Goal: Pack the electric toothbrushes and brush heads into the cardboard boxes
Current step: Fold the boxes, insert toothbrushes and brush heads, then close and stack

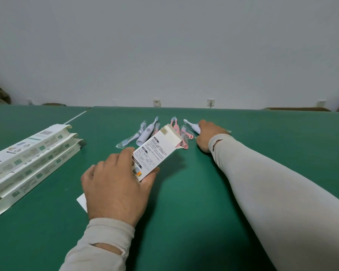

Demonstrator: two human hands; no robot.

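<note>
We see a bench covered in matte green cloth, running back to a plain pale wall with low wall sockets. At near centre, the left hand holds a white printed cardboard box, tilted, its open end toward the far side; the grip is curled round the box's near end. At far centre lie a white electric toothbrush, blue brush heads in clear wrappers, and pink brush heads, close together. The right hand, in a pale sleeve, closes its grip on a second white toothbrush just right of the pink heads. At the left, three long flat boxes with open flaps lie side by side. Bare green cloth extends right of the right arm.
</note>
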